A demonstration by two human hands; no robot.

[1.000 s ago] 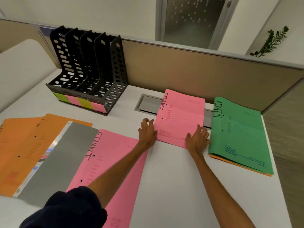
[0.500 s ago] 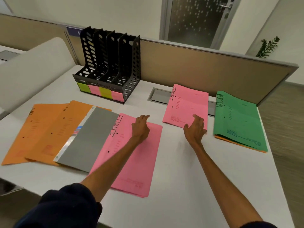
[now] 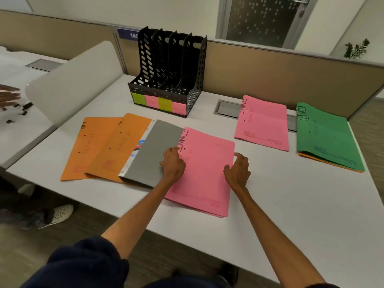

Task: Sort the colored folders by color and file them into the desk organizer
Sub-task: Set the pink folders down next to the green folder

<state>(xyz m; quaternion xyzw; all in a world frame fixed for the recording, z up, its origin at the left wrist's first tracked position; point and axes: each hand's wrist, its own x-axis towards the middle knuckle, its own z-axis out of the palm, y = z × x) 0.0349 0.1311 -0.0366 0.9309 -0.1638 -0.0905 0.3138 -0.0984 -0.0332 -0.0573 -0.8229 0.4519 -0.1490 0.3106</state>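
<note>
Pink folder (image 3: 204,173) edges under both hands.

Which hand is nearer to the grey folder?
The left. The left hand rests at the right edge of the grey folder, touching it. The right hand lies further right, at the far edge of the near pink folder.

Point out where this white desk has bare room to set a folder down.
Bare: the white desk right of the near pink folder, in front of the far pink folder and green folder. Crowded: orange folders overlapped by the grey folder, left.
</note>
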